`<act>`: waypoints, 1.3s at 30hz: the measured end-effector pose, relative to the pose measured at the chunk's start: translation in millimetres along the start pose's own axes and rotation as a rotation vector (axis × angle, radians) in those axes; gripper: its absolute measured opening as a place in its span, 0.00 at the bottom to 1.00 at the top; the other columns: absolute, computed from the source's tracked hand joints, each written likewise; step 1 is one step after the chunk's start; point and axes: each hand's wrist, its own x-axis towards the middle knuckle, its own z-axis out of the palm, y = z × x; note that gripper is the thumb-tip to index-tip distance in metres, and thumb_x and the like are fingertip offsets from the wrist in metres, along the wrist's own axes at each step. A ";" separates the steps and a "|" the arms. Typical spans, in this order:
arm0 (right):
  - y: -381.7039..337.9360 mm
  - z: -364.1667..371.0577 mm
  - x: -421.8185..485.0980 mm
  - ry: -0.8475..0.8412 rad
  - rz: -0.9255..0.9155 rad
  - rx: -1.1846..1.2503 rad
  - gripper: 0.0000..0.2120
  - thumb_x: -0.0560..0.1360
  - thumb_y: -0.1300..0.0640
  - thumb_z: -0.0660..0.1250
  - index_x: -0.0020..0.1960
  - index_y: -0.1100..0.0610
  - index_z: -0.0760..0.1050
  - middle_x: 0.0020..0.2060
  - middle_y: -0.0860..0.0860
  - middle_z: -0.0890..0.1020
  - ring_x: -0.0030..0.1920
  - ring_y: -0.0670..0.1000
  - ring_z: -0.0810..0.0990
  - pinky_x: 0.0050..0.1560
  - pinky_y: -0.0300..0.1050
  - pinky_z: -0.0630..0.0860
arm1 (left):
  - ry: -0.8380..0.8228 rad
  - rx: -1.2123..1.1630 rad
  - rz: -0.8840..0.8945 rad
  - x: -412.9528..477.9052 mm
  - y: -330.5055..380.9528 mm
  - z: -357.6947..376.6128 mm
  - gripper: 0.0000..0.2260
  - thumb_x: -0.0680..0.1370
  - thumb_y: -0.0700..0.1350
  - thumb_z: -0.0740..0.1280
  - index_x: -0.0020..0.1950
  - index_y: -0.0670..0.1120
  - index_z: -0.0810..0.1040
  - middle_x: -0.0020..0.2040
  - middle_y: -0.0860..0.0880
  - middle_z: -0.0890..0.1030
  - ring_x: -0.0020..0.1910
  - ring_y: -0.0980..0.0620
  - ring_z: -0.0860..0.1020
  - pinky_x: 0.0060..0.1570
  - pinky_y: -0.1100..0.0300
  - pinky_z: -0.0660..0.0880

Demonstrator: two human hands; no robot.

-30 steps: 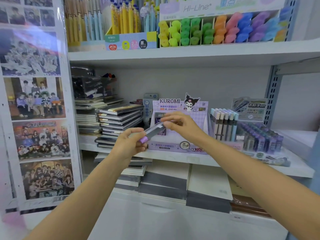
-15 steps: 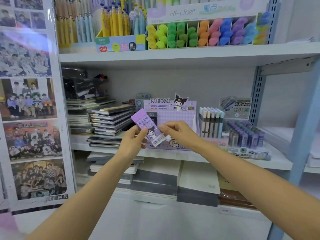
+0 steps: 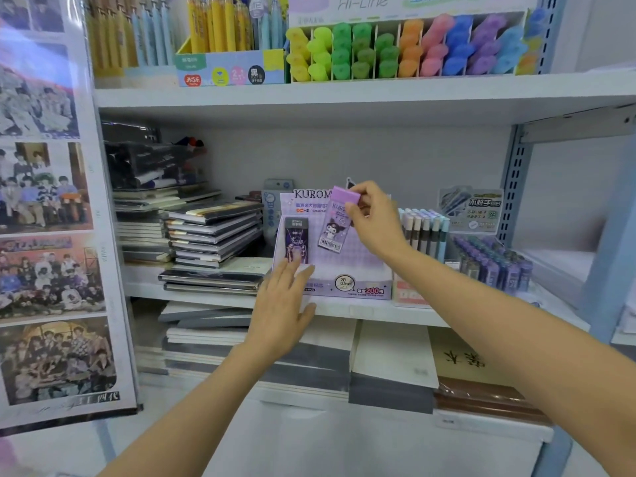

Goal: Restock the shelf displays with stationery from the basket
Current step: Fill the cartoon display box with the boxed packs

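Head view shows the right grip [image 3: 373, 222] pinching the top of a lilac lead case [image 3: 335, 223] between thumb and fingers. The case hangs tilted just below and left of it, over the open Kuromi display box [image 3: 347, 270] on the middle shelf [image 3: 344, 309]. Down-left of that, the left grip [image 3: 282, 304] is wide, fingers straight, tips at the box's front wall just under a dark lead case [image 3: 296, 241] standing upright inside.
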 end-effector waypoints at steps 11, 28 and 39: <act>26.2 39.9 5.9 -0.134 -0.028 -0.202 0.08 0.79 0.64 0.63 0.58 0.59 0.71 0.46 0.58 0.82 0.46 0.58 0.80 0.50 0.54 0.78 | 0.053 0.129 0.087 -0.4 -9.9 15.8 0.24 0.78 0.49 0.64 0.73 0.48 0.66 0.69 0.48 0.70 0.68 0.46 0.67 0.73 0.48 0.55; 43.1 58.4 12.3 -0.112 -0.176 -0.398 0.13 0.76 0.68 0.65 0.57 0.56 0.73 0.47 0.49 0.71 0.43 0.50 0.72 0.43 0.42 0.69 | 0.095 0.136 0.086 -1.5 -8.1 17.3 0.24 0.76 0.48 0.66 0.72 0.47 0.69 0.66 0.47 0.73 0.66 0.45 0.69 0.71 0.46 0.59; 20.6 38.2 -40.3 -0.133 -0.213 -0.280 0.16 0.78 0.59 0.65 0.65 0.56 0.73 0.61 0.51 0.71 0.54 0.49 0.75 0.54 0.47 0.75 | 0.121 0.051 0.078 -19.9 4.1 21.5 0.26 0.76 0.41 0.65 0.74 0.41 0.65 0.74 0.41 0.65 0.74 0.41 0.62 0.73 0.45 0.57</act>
